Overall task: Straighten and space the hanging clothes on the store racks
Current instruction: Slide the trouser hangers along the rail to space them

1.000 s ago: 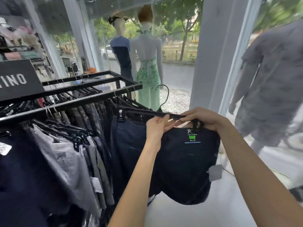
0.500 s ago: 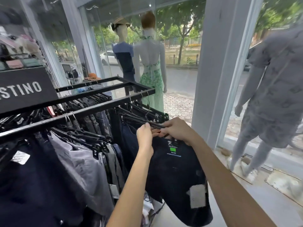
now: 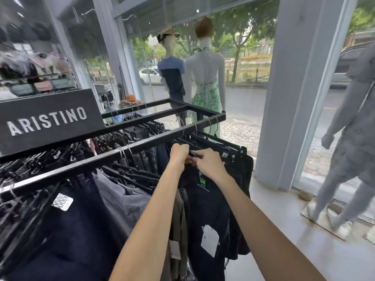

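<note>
A black metal clothes rack (image 3: 113, 157) carries many dark and grey garments on black hangers. Near its right end hangs a pair of dark navy shorts (image 3: 205, 211) with a green size sticker and a white tag. My left hand (image 3: 179, 153) and my right hand (image 3: 209, 164) meet at the top of these shorts, both gripping the black hanger (image 3: 195, 154) that carries them, just under the rack's front rail. More dark garments (image 3: 241, 169) hang to the right of the shorts, at the rack's end.
A black sign reading ARISTINO (image 3: 47, 120) sits on the rack's left. Two dressed mannequins (image 3: 207, 82) stand behind the rack at the window. A grey pillar (image 3: 292, 94) rises on the right, and a grey-clad mannequin (image 3: 353, 138) stands at the far right.
The shorts on their hanger have moved left and up from out in front of the rack to under its rail. Both hands came together on the hanger.
</note>
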